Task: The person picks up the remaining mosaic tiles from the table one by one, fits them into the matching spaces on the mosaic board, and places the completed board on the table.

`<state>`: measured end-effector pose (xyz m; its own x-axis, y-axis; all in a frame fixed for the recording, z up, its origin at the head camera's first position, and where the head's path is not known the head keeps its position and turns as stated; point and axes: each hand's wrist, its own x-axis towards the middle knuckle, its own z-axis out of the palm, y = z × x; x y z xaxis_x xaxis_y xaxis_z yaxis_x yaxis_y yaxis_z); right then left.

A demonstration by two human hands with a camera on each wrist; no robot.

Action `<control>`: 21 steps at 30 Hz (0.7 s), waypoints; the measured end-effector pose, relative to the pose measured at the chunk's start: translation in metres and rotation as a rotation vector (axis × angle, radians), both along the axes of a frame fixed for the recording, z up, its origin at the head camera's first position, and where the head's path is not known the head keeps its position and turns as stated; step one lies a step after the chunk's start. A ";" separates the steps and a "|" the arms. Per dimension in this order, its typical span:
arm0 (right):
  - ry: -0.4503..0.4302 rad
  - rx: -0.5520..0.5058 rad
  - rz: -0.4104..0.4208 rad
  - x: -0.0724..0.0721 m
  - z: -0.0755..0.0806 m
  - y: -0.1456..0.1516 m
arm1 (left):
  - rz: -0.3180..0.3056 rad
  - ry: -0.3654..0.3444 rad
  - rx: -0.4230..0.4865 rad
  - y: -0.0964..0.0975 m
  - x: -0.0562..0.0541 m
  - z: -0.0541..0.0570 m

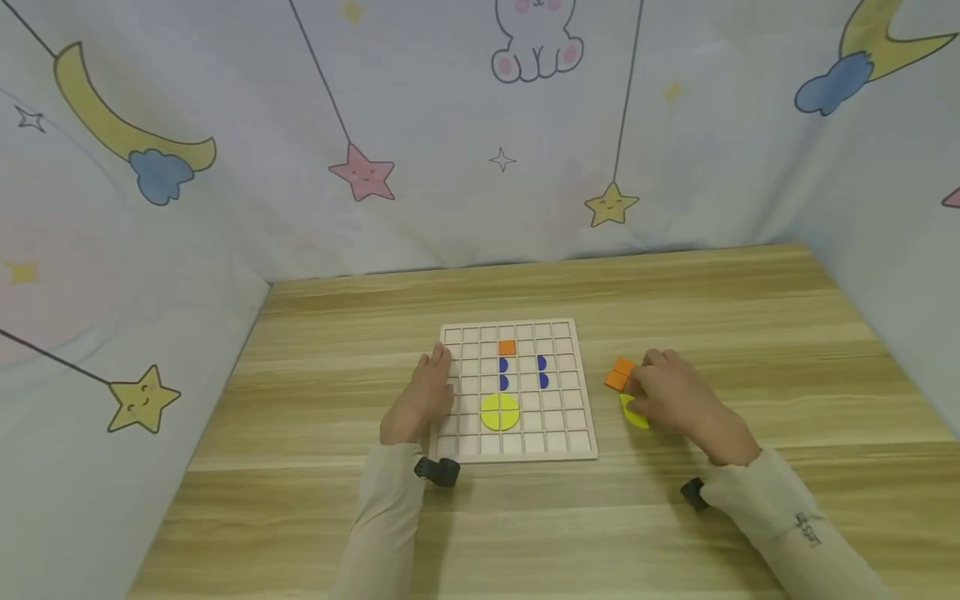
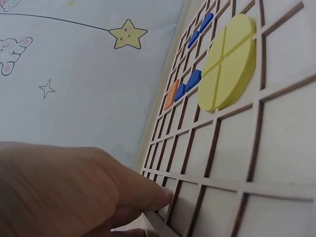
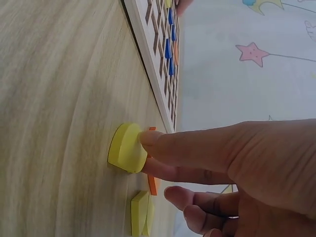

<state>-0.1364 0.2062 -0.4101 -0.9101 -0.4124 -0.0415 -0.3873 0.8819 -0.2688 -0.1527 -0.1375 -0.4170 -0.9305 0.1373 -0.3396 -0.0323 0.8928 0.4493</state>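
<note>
My left hand (image 1: 423, 396) lies along the left edge of a pale wooden grid board (image 1: 558, 421), a fingertip touching the rim in the left wrist view. On the board sit a yellow disc of quarter pieces (image 1: 500, 412), several blue half-round pieces (image 1: 543, 372) and an orange square (image 1: 507, 347). To the right of the board, my right hand (image 1: 678, 396) pinches a rounded yellow piece (image 3: 131, 150) between thumb and index finger, close to the tabletop. Its other fingers are loosely bent. More yellow pieces (image 3: 141, 213) and orange squares (image 1: 619, 374) lie beside it.
The board and loose pieces are on a wood-grain table (image 1: 525, 525). A pale printed curtain (image 1: 450, 217) with stars and moons closes off the back and both sides. Each wrist carries a small black camera (image 1: 438, 472).
</note>
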 end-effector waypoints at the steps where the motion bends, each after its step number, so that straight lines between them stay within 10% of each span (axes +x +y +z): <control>1: -0.006 0.003 -0.002 0.000 0.000 0.000 | -0.001 -0.001 -0.001 0.000 0.000 0.000; 21: -0.017 -0.002 -0.058 0.001 -0.008 -0.010 | -0.021 0.008 0.008 -0.001 0.000 -0.002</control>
<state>-0.1359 0.1963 -0.4180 -0.9315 -0.3593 -0.0569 -0.3312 0.9022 -0.2764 -0.1530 -0.1387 -0.4188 -0.9300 0.1594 -0.3312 -0.0101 0.8897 0.4565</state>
